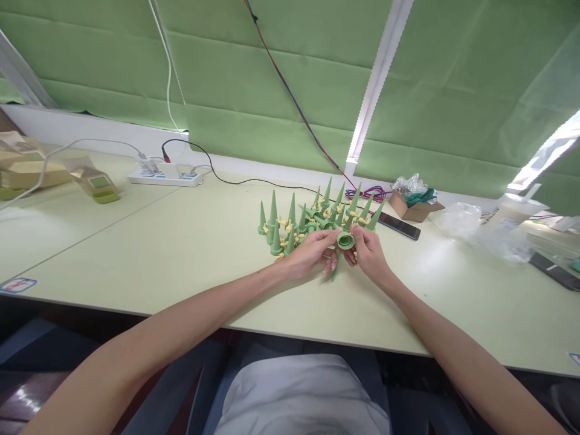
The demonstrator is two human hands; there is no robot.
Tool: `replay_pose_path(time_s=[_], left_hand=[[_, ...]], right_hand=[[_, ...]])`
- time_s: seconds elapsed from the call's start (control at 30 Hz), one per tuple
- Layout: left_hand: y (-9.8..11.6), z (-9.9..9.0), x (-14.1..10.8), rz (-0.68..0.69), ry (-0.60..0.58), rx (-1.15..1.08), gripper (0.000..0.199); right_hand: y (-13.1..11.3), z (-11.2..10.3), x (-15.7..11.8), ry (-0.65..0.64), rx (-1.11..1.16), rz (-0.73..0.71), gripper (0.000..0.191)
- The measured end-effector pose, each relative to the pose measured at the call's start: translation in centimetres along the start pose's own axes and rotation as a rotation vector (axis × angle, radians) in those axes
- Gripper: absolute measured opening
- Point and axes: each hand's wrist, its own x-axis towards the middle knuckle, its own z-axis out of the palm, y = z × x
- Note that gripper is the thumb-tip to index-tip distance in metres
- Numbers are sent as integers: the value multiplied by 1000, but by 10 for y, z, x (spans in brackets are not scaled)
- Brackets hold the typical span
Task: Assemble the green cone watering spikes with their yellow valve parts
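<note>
My left hand (312, 254) and my right hand (370, 252) meet over the table, fingers closed from both sides on a green plastic watering spike (345, 241). Its round, hollow end faces me. Below the hands a narrow green tip (335, 272) shows; whether it belongs to the same piece I cannot tell. Just beyond stand several green cone-shaped spikes (272, 211), most upright with points up, small yellow valves (289, 226) at their sides. A few lie tilted among them, and my hands partly hide the nearest ones.
Behind the spikes lie a phone (399, 226), a coiled cable (369, 193) and a cardboard box (412, 208). Clear plastic bags (466, 220) and a drink cup (514, 208) are at right. A power strip (165, 177) and opened cartons (93, 181) occupy the left.
</note>
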Motion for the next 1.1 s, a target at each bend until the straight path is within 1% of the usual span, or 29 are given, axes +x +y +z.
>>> replay_pose_path(time_s=[0.2, 0.4, 0.67, 0.77, 0.8, 0.87, 0.93, 1.0, 1.1], left_hand=[[3, 1, -2, 74, 63, 117, 42], [8, 5, -6, 176, 158, 383, 39], [0, 8, -5, 320, 320, 699, 24], [-5, 5, -3, 405, 362, 831, 19], [-7, 4, -2, 451, 372, 874, 17], [-11, 2, -1, 553, 354, 940, 15], [-13, 1, 0, 619, 332, 981, 14], [-14, 1, -1, 639, 329, 998, 14], [-14, 3, -2, 612, 344, 991, 15]], right_hand=[[-5, 0, 0, 11, -42, 2, 57], [-3, -2, 1, -10, -125, 40, 65], [4, -2, 2, -5, -80, 96, 64], [4, -2, 3, 5, -96, 113, 65], [4, -2, 3, 7, -107, 115, 66], [4, -2, 4, 5, -125, 118, 69], [5, -3, 5, -2, -129, 124, 70], [6, -3, 5, -5, -126, 125, 71], [8, -4, 5, -7, -142, 118, 70]])
